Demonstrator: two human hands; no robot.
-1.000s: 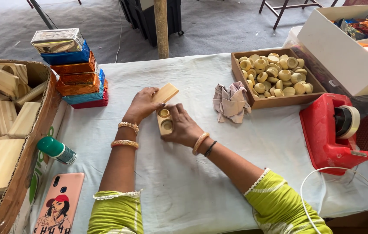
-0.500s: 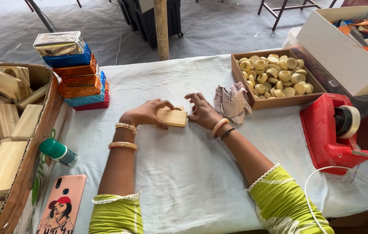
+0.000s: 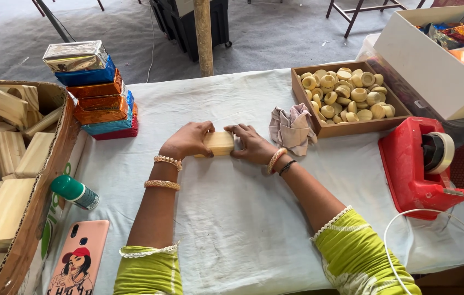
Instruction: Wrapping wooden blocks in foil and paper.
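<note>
Toward the table's (image 3: pixel 232 218) far edge, left hand (image 3: pixel 186 142) and right hand (image 3: pixel 252 144) clasp 1 pale wooden block (image 3: pixel 220 143) between closed fingers — squeeze evenly at both ends, keeping it flat on the cloth.

Left hand (image 3: pixel 187 141) covered left end of wooden block (image 3: pixel 220 143); right hand (image 3: pixel 252 144) covered its right end; underside not seen. Cardboard box (image 3: pixel 51 186) of wood pieces ran off left edge. Phone (image 3: pixel 76 262) cut by bottom edge. White box (image 3: pixel 434 65) cut at right edge, contents partly out of view. Cable (image 3: pixel 401 229) ran off bottom edge, end not seen.
</note>
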